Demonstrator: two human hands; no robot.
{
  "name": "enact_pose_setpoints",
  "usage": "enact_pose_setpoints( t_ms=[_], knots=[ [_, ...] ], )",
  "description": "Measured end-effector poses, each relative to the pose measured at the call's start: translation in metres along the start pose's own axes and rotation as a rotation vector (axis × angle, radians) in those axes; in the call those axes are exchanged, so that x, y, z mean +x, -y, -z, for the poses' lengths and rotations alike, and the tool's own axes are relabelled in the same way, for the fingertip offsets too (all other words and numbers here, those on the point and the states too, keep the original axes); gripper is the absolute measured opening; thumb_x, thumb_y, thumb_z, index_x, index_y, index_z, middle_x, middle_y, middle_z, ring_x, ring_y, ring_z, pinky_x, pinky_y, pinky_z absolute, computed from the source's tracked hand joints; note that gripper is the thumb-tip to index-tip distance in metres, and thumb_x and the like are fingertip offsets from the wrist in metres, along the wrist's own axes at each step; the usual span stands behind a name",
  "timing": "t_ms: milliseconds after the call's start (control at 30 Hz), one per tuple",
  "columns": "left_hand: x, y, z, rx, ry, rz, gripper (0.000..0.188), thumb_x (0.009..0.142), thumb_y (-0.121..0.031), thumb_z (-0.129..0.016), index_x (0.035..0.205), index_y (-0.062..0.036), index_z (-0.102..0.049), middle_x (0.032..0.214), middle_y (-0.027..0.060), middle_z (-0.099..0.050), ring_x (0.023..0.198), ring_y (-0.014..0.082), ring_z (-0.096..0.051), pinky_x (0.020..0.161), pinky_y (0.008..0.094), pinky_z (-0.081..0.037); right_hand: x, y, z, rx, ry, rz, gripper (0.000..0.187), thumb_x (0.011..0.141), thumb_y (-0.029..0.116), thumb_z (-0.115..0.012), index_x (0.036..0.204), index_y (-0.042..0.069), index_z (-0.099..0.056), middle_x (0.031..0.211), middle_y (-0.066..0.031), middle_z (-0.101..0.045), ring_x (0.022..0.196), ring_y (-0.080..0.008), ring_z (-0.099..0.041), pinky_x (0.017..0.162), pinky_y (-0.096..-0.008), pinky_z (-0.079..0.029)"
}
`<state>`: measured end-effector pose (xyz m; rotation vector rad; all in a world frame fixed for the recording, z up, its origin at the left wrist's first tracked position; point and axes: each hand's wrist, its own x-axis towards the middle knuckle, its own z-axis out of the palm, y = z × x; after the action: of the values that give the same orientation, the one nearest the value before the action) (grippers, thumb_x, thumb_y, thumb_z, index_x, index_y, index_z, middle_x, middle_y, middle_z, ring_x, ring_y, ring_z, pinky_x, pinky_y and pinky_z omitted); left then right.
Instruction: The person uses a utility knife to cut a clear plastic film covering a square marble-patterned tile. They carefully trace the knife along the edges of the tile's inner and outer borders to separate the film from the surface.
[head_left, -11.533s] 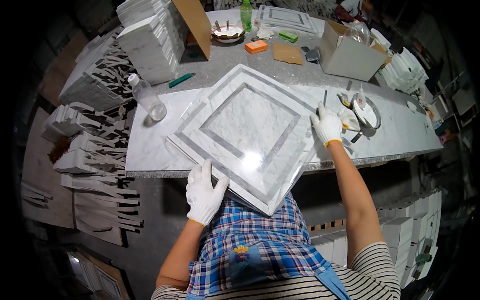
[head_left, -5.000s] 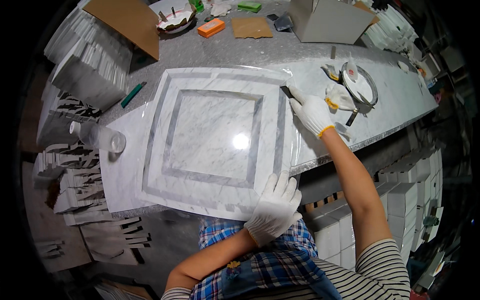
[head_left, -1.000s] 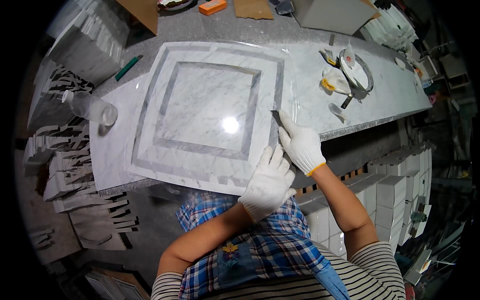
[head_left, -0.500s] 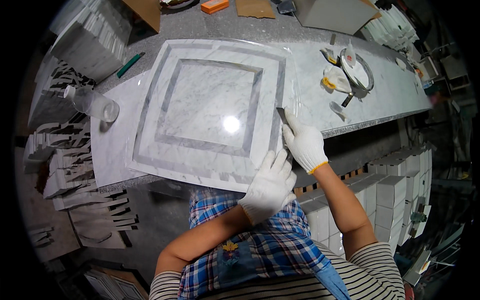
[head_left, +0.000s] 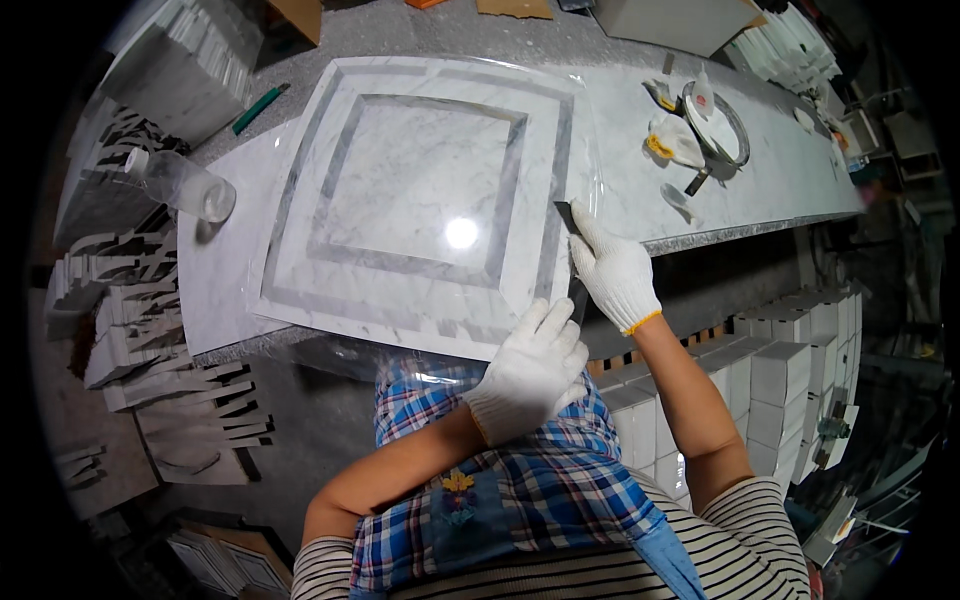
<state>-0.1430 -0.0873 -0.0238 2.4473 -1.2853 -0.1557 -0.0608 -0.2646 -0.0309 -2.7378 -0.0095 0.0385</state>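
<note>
A square marble panel (head_left: 420,185) with grey inlaid bands lies tilted on the worktop, its near right corner toward me. My left hand (head_left: 530,370), in a white knitted glove, rests its stretched fingers on that corner. My right hand (head_left: 615,270), gloved alike with a yellow cuff, is closed round a dark flat scraper blade (head_left: 566,215). The blade's tip touches or nearly touches the panel's right edge; its other end is hidden in the glove. Clear plastic film (head_left: 588,130) shows along the panel's right border.
A clear bottle (head_left: 205,195) lies or leans at the left, near a green cutter (head_left: 260,108). On the right are a round dish (head_left: 720,135), a spare glove (head_left: 677,140) and a small white bottle (head_left: 703,95). White boxes (head_left: 775,380) stand below the table's right edge.
The view has tilted slightly, so the panel sits a little higher in the picture. My right hand with the scraper has barely shifted along the panel's right edge. My left hand stays at the corner.
</note>
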Motion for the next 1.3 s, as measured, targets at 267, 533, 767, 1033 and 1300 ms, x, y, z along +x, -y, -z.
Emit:
enact_pose_setpoints(
  t_ms=[267,533,767,1033,1300],
  knots=[
    [-0.002,-0.003,0.004,0.015,0.010,0.011,0.053,0.094,-0.046,-0.066,0.124,-0.0021,-0.069,0.128,0.0167,-0.065,0.140,0.0385,-0.043,0.121,0.0522,-0.028,-0.007,-0.003,0.000,0.034,-0.002,0.055,0.045,0.099,0.024,-0.064,0.143,0.014,-0.063,0.068,-0.0164,-0.068,0.064,-0.0342,-0.071,0.063,-0.0411,-0.055],
    [0.000,-0.003,0.004,0.009,0.035,0.018,0.053,0.094,-0.046,-0.066,0.123,-0.0026,-0.069,0.128,0.0164,-0.065,0.140,0.0378,-0.044,0.121,0.0518,-0.028,-0.017,-0.006,-0.003,0.088,-0.002,0.074,0.043,0.099,0.020,-0.065,0.140,0.008,-0.064,0.072,-0.0190,-0.068,0.064,-0.0332,-0.071,0.062,-0.0399,-0.055],
    [0.000,-0.002,0.003,0.014,0.034,0.014,0.053,0.094,-0.047,-0.065,0.123,-0.0029,-0.070,0.127,0.0163,-0.065,0.139,0.0375,-0.045,0.121,0.0515,-0.028,-0.028,-0.010,-0.006,0.120,-0.007,0.114,0.043,0.098,0.026,-0.062,0.140,0.019,-0.063,0.070,-0.0211,-0.066,0.066,-0.0410,-0.067,0.062,-0.0501,-0.053],
    [-0.004,-0.003,0.002,-0.010,0.062,0.025,0.053,0.094,-0.047,-0.065,0.124,-0.0027,-0.069,0.128,0.0155,-0.065,0.137,0.0357,-0.046,0.120,0.0500,-0.029,-0.045,0.007,-0.002,0.103,0.046,0.128,0.045,0.098,0.020,-0.066,0.142,0.012,-0.063,0.082,-0.0243,-0.070,0.071,-0.0370,-0.071,0.065,-0.0395,-0.056],
    [-0.011,-0.002,0.003,-0.045,0.003,0.002,0.050,0.094,-0.045,-0.065,0.120,-0.0028,-0.070,0.128,0.0141,-0.065,0.137,0.0345,-0.045,0.118,0.0480,-0.031,-0.018,-0.007,-0.012,0.057,-0.036,0.077,0.046,0.100,0.030,-0.059,0.145,0.016,-0.059,0.072,-0.0195,-0.068,0.069,-0.0406,-0.068,0.064,-0.0510,-0.053]
  ],
)
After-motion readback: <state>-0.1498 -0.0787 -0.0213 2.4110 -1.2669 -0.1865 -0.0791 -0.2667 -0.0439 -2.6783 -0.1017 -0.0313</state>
